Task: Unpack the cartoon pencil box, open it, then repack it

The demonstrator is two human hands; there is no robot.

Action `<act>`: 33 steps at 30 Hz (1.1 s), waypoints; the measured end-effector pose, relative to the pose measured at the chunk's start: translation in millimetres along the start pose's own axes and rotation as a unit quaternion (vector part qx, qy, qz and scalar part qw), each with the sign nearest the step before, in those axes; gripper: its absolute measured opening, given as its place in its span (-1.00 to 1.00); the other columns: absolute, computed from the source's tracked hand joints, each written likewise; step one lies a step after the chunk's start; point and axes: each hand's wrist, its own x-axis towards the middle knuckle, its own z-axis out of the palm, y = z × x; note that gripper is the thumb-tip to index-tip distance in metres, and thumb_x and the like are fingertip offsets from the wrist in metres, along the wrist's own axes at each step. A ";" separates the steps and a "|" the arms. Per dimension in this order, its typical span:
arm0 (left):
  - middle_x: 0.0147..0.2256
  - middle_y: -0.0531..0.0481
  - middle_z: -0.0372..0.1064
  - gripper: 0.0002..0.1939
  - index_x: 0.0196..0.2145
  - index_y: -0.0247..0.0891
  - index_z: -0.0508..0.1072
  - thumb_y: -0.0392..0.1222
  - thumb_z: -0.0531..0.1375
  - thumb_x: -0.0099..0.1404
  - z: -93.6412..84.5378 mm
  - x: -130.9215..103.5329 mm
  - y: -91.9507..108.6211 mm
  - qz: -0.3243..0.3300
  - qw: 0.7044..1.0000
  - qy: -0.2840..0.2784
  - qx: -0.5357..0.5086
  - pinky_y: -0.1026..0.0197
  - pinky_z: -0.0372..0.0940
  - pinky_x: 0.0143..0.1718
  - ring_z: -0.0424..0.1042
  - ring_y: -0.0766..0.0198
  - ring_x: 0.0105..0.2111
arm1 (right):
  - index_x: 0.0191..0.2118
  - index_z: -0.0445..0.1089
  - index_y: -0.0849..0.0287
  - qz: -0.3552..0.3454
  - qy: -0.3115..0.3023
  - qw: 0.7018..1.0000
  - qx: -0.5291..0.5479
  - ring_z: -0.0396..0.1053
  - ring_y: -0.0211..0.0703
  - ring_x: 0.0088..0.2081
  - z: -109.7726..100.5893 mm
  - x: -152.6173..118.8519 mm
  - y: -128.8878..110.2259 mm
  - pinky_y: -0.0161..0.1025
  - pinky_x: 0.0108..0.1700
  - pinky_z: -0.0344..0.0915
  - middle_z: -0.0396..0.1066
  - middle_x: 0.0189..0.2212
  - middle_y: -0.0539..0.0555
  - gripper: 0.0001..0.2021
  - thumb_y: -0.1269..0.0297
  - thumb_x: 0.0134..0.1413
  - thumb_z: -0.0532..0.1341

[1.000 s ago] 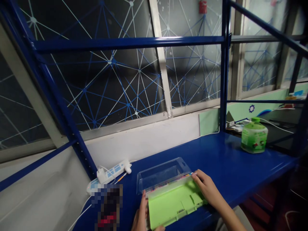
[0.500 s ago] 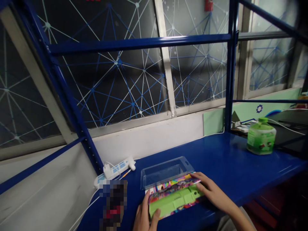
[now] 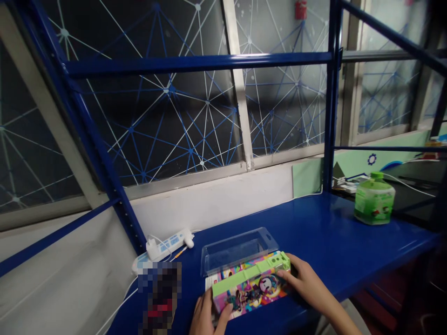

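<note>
A long pencil case (image 3: 251, 289), light green with a colourful cartoon print, is gripped at its two ends. At its left end, my left hand (image 3: 206, 312) has the thumb on the printed face and the fingers behind. My right hand (image 3: 303, 278) is closed round the other end, thumb on the front. The printed face is turned toward me and a green side is uppermost. A brightly printed card (image 3: 211, 281) shows behind and beneath the case. Just beyond it lies a clear plastic blister shell (image 3: 209, 257) on the blue table (image 3: 300, 228).
A white power strip (image 3: 164, 249) with plugs and cables sits at the back left. Nearer me on the left is a pixelated dark item (image 3: 162, 293). A green bottle (image 3: 375, 200) stands at the right. Blue rack posts (image 3: 331, 102) rise along the table's back.
Both hands have rolled the pencil case about its length. Its green side faced me before; now the cartoon-printed face does, with green on top. The view has shifted slightly.
</note>
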 end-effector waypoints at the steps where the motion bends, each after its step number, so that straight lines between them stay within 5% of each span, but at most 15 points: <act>1: -0.11 -0.27 0.52 -0.43 0.03 -0.31 0.41 0.18 0.11 0.25 0.9 -0.3 0.0 -0.010 1.000 -0.002 -0.004 0.04 0.39 -0.01 0.51 -0.03 -0.04 | 0.02 0.41 0.13 0.000 0.006 1.000 -0.005 0.45 0.13 -0.04 0.2 0.1 0.0 -0.09 0.03 0.34 0.52 -0.04 0.16 -0.54 -0.08 0.14 0.24; 8: 0.11 -0.22 0.39 -0.19 0.34 -0.23 0.03 -0.03 0.19 0.20 2.9 -3.2 -2.2 -0.027 0.997 -0.054 -0.056 0.11 0.38 0.05 0.49 0.08 0.04 | 0.13 0.30 0.09 -0.005 0.020 0.999 -0.043 0.43 0.13 -0.01 0.9 0.8 -4.5 -0.05 0.06 0.30 0.48 0.00 0.18 -0.53 -0.11 0.27 0.11; 12: 0.07 -0.23 0.41 -0.12 0.28 -0.24 0.18 -0.15 0.33 0.00 0.2 -0.8 -5.1 -0.018 0.997 -0.064 -0.041 0.02 0.35 0.10 0.46 0.00 0.04 | 0.01 0.36 0.11 -0.022 0.042 0.995 -0.089 0.40 0.10 -0.05 1.5 0.3 -6.7 -0.04 0.03 0.29 0.47 -0.10 0.18 -0.58 -0.10 0.29 0.09; 16: 0.09 -0.27 0.41 -0.24 0.15 -0.29 0.39 -0.04 0.38 -0.02 -3.6 1.8 -5.5 0.034 0.998 -0.049 -0.019 -0.08 0.26 0.18 0.38 -0.12 0.11 | -0.22 0.42 0.10 -0.031 0.048 0.987 -0.152 0.39 0.06 -0.15 1.4 0.8 -7.2 -0.05 -0.05 0.30 0.44 -0.23 0.15 -0.65 -0.06 0.32 0.06; 24: 0.15 -0.18 0.40 -0.36 0.12 -0.14 0.45 0.08 0.31 0.09 -2.6 -0.5 -0.5 0.044 0.997 -0.063 0.003 -0.08 0.22 0.23 0.32 -0.09 0.19 | 0.10 0.39 0.12 -0.031 0.053 0.972 -0.226 0.37 0.11 0.03 5.5 4.7 0.9 0.01 0.07 0.26 0.40 0.04 0.22 -0.58 -0.03 0.31 0.08; 30: 0.17 -0.24 0.35 -0.05 0.35 -0.22 0.07 -0.13 0.31 0.03 2.7 -5.2 -6.0 -0.004 0.996 -0.085 -0.012 -0.04 0.22 0.21 0.32 -0.06 0.19 | 0.06 0.42 0.10 -0.078 0.094 0.954 -0.273 0.29 0.14 0.11 10.2 -0.3 -9.8 0.07 0.13 0.20 0.39 0.08 0.22 -0.65 0.05 0.31 0.11; 33: 0.24 -0.21 0.27 0.02 0.39 -0.17 -0.05 -0.20 0.30 0.02 4.4 -7.2 -7.7 -0.010 0.996 -0.083 -0.022 -0.03 0.22 0.22 0.30 -0.04 0.22 | 0.04 0.41 0.00 -0.112 0.041 0.958 -0.261 0.33 0.08 0.05 18.3 -0.3 -33.9 0.06 0.11 0.19 0.43 0.01 0.14 -0.72 0.08 0.33 0.11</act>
